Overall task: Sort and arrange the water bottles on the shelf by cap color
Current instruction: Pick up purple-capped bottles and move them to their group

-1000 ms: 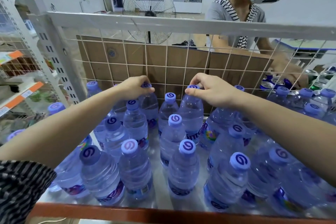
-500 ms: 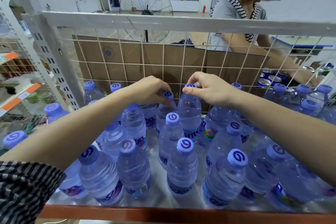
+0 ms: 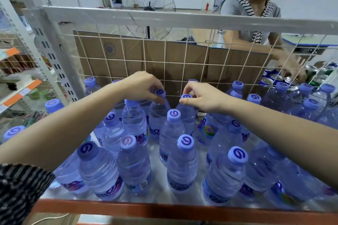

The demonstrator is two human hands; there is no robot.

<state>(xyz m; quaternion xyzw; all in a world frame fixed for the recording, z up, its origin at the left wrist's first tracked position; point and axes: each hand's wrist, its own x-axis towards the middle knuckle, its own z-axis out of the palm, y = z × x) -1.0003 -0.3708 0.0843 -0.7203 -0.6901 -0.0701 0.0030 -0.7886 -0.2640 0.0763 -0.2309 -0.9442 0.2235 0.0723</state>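
Left hand (image 3: 139, 86) still pinches left cap (image 3: 160, 93); right hand (image 3: 204, 97), right cap (image 3: 186, 96).

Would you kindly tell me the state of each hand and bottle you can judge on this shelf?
left hand, pinching a bottle cap.
right hand, pinching another bottle cap.
left-held bottle, capped, gripped at the cap.
right-held bottle, capped, gripped at the cap.
pink-capped bottle, capped, upright, untouched.
dark-capped bottle, capped, upright, untouched.
shelf, crowded with standing bottles.
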